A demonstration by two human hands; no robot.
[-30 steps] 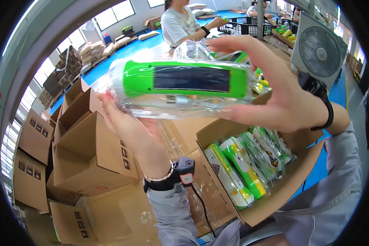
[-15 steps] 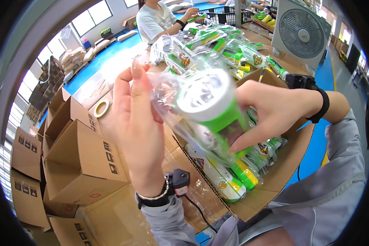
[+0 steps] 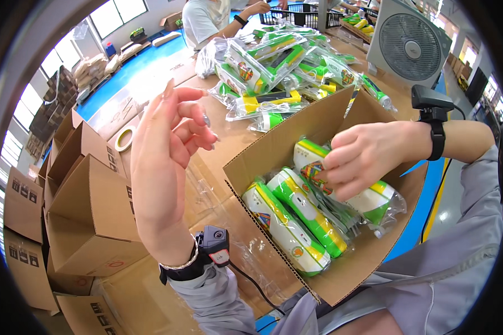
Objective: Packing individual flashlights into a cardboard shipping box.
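Torch-shaped unit, green, white and yellow, in clear plastic film point(image 3: 371, 198): lies inside the open brown cardboard carton point(image 3: 271, 148), toward its far right side, slanting from far left to near right.

Right hand point(image 3: 360, 159): over the middle of that unit, fingers bent and bunched against it. From where I stand I cannot tell whether they grip or merely press; the undersides are hidden.

Left hand point(image 3: 165, 139): raised left of the carton, clear of it, palm turned toward the right hand. Fingers loosely curled and parted, holding nothing.

Carton contents: two similar wrapped units point(image 3: 285, 229) lie side by side along the left wall. Between them and the unit under the right hand runs a strip of crumpled film and green; too crowded to count.

Supply: loose heap of wrapped green-and-white units point(image 3: 276, 61) on the table beyond the carton.

Step in hand, my judgement: seating one unit in the carton's row. The next move seems to call for bringing it parallel with its neighbours, flattening loose film at its near end, and lifting the fingers away without dragging the wrap. Left hand is well placed to steady the left wall.
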